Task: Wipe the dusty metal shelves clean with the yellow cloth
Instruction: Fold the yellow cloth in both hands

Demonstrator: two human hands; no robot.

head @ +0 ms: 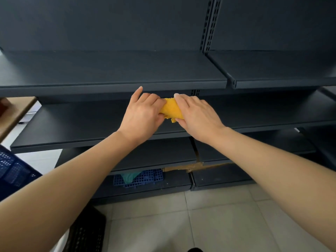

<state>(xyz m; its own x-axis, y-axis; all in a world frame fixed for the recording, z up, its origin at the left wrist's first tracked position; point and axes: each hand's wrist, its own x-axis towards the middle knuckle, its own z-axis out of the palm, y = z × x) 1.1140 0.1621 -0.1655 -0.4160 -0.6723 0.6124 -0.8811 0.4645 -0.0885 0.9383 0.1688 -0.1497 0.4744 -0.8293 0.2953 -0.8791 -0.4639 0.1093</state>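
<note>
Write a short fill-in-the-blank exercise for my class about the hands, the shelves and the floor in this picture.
1. The left hand and right hand together hold a ____ cloth.
2. The perforated crate on the lowest shelf is ____.
3. The floor is laid with pale ____.

Missing words: yellow, blue, tiles.

No readable text, label, brand, number or sign showing anywhere. Metal shelves (116, 70), yellow cloth (171, 108) and blue crate (14, 170) all appearing plain, carrying no lettering.
</note>
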